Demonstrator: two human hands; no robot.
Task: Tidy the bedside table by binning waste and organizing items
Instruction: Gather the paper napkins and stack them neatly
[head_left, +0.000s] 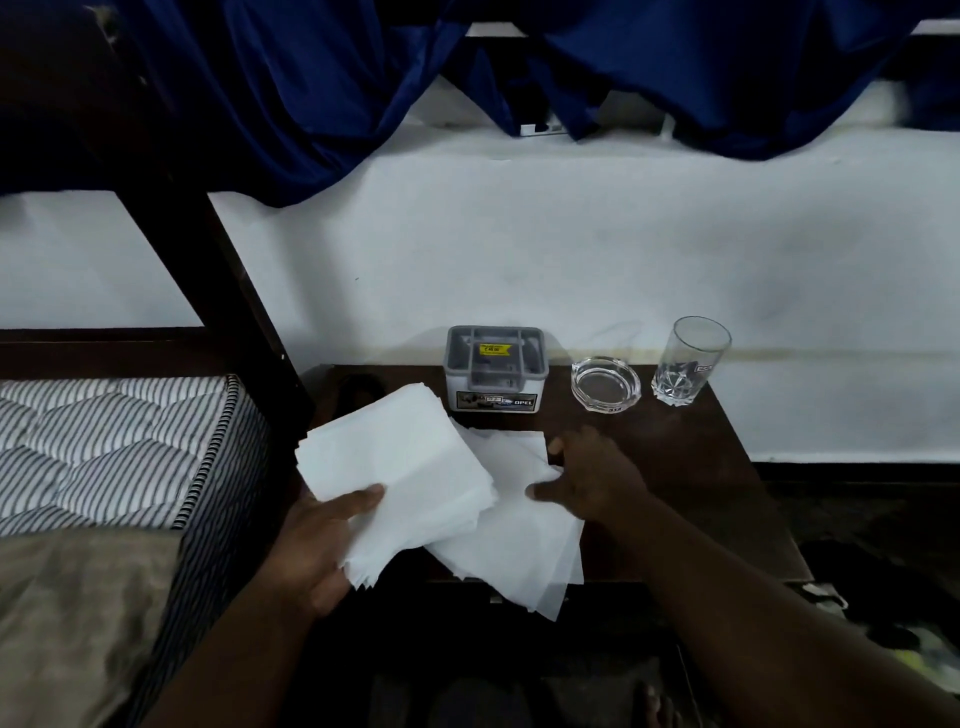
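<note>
A thick stack of white tissue sheets (400, 462) is lifted over the left part of the dark wooden bedside table (727, 467). My left hand (317, 545) grips the stack at its near edge, thumb on top. More loose white sheets (519, 551) lie flat on the table, partly under the stack and hanging over the front edge. My right hand (587, 478) presses on these loose sheets at their right side, fingers pinching an edge. At the back of the table stand a grey lidded box (496, 369), a glass ashtray (605, 383) and a clear drinking glass (688, 358).
A striped mattress (119, 441) with a beige cover lies to the left, behind a dark bed post (228, 280). Blue curtains (363, 78) hang over the white wall. The floor below and to the right is dark, with unclear items at the right edge.
</note>
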